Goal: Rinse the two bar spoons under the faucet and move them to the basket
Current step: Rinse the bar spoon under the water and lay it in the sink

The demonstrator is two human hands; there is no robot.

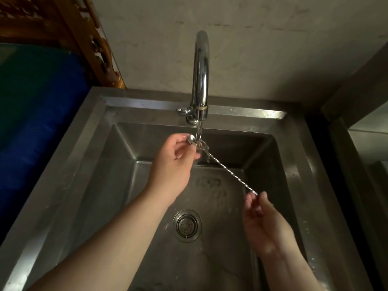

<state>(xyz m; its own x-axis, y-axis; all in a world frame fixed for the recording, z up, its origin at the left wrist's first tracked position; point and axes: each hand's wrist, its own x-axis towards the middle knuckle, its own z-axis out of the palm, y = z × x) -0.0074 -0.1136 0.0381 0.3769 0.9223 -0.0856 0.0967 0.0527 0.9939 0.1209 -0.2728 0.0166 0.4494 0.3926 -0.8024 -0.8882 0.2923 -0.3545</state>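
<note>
A long twisted metal bar spoon [228, 172] slants across the steel sink [294, 164], bowl end up under the chrome faucet [201, 76]. Water runs from the spout onto the spoon's bowl. My left hand [172, 164] pinches the bowl end between thumb and fingers. My right hand [266, 223] holds the lower handle tip with its fingertips. A second spoon and a basket are not in view.
The round drain strainer [187, 225] sits in the wet sink bottom below my arms. A blue object [31, 127] and carved wood [63, 28] stand left of the sink. A steel ledge [361, 127] lies to the right. A plain wall rises behind.
</note>
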